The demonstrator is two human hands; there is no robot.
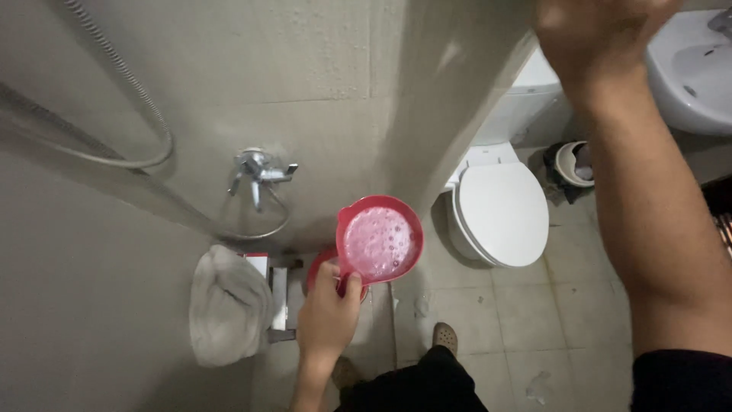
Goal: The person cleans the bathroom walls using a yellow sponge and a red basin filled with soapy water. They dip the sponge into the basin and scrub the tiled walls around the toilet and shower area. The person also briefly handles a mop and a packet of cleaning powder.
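Note:
My left hand [326, 311] grips the handle of a red plastic scoop [379, 239] filled with foamy, soapy water, held level in front of the grey wall. My right hand [591, 34] is raised to the top of the view with the palm against the wall's edge; its fingers run out of the frame, and the forearm crosses the right side of the picture. My feet in slippers show on the tiled floor below the scoop.
A chrome shower tap [259, 174] with a hose [130, 84] sits on the wall at left. A grey cloth [225, 305] hangs below it. A white toilet [499, 214] with its lid down, a small bin [573, 162] and a washbasin [690, 69] stand to the right.

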